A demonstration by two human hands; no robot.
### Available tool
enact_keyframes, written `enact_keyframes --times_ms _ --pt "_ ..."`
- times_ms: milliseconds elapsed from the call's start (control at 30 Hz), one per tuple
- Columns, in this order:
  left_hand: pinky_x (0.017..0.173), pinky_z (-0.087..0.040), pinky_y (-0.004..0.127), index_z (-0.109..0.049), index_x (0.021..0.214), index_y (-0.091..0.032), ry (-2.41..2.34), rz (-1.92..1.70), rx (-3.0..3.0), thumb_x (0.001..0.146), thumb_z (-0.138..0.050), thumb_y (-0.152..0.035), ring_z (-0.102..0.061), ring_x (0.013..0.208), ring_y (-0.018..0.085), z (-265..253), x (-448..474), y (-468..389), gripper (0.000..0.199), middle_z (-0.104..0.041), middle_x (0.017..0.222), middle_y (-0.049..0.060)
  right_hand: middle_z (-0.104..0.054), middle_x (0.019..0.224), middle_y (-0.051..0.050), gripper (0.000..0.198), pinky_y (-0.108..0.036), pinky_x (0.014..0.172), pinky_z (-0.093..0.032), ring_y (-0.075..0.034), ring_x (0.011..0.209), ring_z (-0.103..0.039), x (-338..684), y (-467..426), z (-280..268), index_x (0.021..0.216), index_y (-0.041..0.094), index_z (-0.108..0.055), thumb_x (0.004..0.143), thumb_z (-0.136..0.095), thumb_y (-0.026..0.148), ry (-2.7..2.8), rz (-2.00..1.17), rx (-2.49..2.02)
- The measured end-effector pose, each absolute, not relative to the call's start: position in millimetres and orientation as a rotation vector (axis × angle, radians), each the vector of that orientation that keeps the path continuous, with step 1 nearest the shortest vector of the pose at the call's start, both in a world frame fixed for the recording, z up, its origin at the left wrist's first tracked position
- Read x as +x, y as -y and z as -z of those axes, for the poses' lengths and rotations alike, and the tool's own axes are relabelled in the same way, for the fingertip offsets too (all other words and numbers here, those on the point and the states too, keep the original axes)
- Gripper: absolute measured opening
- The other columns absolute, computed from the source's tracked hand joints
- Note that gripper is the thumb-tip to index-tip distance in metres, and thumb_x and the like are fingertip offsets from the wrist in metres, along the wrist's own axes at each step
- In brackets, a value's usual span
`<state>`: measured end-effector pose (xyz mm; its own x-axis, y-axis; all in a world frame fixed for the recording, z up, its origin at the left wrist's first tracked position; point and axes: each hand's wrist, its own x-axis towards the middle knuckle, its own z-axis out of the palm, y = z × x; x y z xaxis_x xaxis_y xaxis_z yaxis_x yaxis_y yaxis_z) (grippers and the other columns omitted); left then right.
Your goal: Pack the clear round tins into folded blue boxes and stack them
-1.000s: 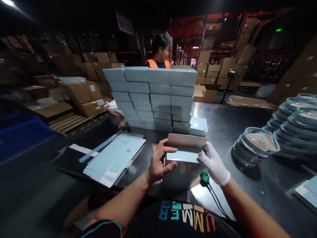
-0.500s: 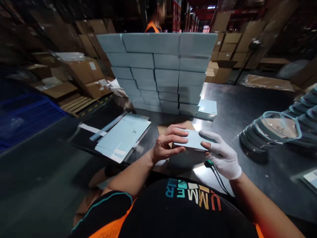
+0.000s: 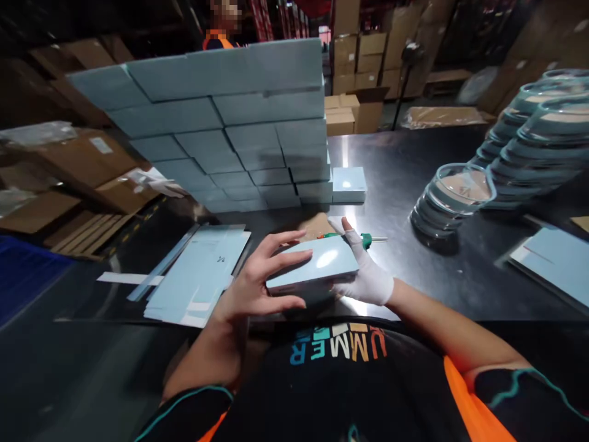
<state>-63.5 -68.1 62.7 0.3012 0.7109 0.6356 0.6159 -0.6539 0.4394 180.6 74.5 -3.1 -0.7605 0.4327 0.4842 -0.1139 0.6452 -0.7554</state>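
Note:
A light-blue box [image 3: 317, 261] lies at the front of the metal table, a bright glare on its top. My bare left hand [image 3: 262, 276] curls round the box's left end, fingers over the top and thumb along the near side. At the right end, my right hand [image 3: 365, 273], in a white glove with bare fingertips, grips the box. Some of its fingers are hidden. Just behind the box lies a green-handled tool [image 3: 367, 240] with a thin metal shaft, beside a piece of brown cardboard [image 3: 317, 226].
A tall stack of light-blue boxes [image 3: 248, 135] rises behind my hands, with a single box [image 3: 348, 184] at its right. Flat light-blue sheets [image 3: 197, 276] lie left. Glass-like stacked containers [image 3: 453, 199] and more sheets [image 3: 556, 261] are right. A person in an orange vest [image 3: 218, 38] is behind.
The view has swung right. The box has turned to show its near side, and my left fingers are spread wider. The green tool now shows behind the box.

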Motion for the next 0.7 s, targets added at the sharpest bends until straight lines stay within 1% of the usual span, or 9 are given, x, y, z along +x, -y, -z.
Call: enact_keyframes --times_ms 67,133,267,400,500,567,600,633,700 --pt "0.117 -0.057 0.054 -0.064 0.157 -0.030 -1.274 -1.239 2.493 0.090 -0.089 -0.045 -0.062 0.142 0.037 -64 -62 70 0.073 -0.059 0.160 0.019 -0.073 0.130 -0.015 0.138 -0.049 0.105 -0.061 -0.028 0.101 -0.074 179 -70 0 0.179 0.021 0.014 0.090 -0.077 0.075 2.229 -1.078 -0.250" --pt "0.114 -0.058 0.054 -0.062 0.158 -0.030 -1.291 -1.211 2.535 0.093 -0.086 -0.040 -0.064 0.138 0.036 -65 -61 71 0.069 -0.062 0.157 0.018 -0.075 0.115 -0.010 0.138 -0.048 0.101 -0.061 -0.027 0.091 -0.073 179 -68 -6 0.178 0.019 0.016 0.091 -0.077 0.071 2.258 -1.072 -0.247" --pt "0.113 -0.058 0.052 -0.062 0.157 -0.029 -1.303 -1.176 2.578 0.098 -0.081 -0.038 -0.064 0.136 0.034 -67 -63 70 0.063 -0.063 0.157 0.018 -0.072 0.102 -0.007 0.130 -0.047 0.101 -0.060 -0.028 0.093 -0.072 181 -66 -16 0.177 0.011 0.015 0.097 -0.075 0.062 2.288 -1.009 -0.212" --pt "0.114 -0.057 0.051 -0.062 0.158 -0.028 -1.287 -1.165 2.603 0.100 -0.078 -0.039 -0.063 0.138 0.033 -64 -67 70 0.061 -0.061 0.159 0.018 -0.072 0.102 -0.005 0.127 -0.044 0.096 -0.062 -0.027 0.092 -0.072 181 -67 -16 0.177 0.017 0.019 0.100 -0.073 0.058 2.319 -0.871 -0.161" --pt "0.113 -0.057 0.051 -0.061 0.159 -0.027 -1.273 -1.174 2.610 0.100 -0.077 -0.037 -0.063 0.137 0.033 -61 -70 70 0.061 -0.060 0.160 0.018 -0.074 0.114 -0.010 0.131 -0.045 0.097 -0.063 -0.027 0.095 -0.074 181 -70 -14 0.176 0.019 0.024 0.099 -0.076 0.051 2.323 -0.814 -0.119" --pt "0.111 -0.058 0.051 -0.061 0.159 -0.028 -1.288 -1.172 2.624 0.100 -0.077 -0.036 -0.064 0.134 0.033 -61 -71 69 0.061 -0.062 0.158 0.018 -0.070 0.139 -0.018 0.133 -0.048 0.105 -0.062 -0.030 0.112 -0.075 182 -73 -16 0.177 0.022 0.022 0.096 -0.080 0.046 2.334 -0.781 -0.103" --pt "0.110 -0.058 0.051 -0.061 0.158 -0.028 -1.301 -1.172 2.634 0.100 -0.078 -0.036 -0.065 0.133 0.033 -61 -72 68 0.062 -0.063 0.157 0.019 -0.061 0.154 -0.021 0.131 -0.051 0.112 -0.059 -0.033 0.128 -0.072 183 -74 -18 0.179 0.026 0.017 0.095 -0.082 0.043 2.333 -0.759 -0.104" --pt "0.109 -0.058 0.051 -0.061 0.158 -0.028 -1.311 -1.174 2.642 0.099 -0.079 -0.037 -0.066 0.132 0.033 -62 -71 68 0.062 -0.063 0.157 0.019 -0.050 0.167 -0.022 0.128 -0.054 0.119 -0.055 -0.035 0.145 -0.063 184 -76 -20 0.180 0.030 0.010 0.094 -0.084 0.041 2.312 -0.737 -0.104" --pt "0.108 -0.058 0.053 -0.060 0.159 -0.029 -1.312 -1.185 2.651 0.098 -0.080 -0.040 -0.067 0.132 0.034 -65 -69 67 0.065 -0.064 0.156 0.020 -0.029 0.182 -0.017 0.113 -0.060 0.128 -0.046 -0.036 0.166 -0.039 186 -78 -26 0.181 0.039 -0.010 0.095 -0.083 0.039 2.224 -0.708 -0.065"
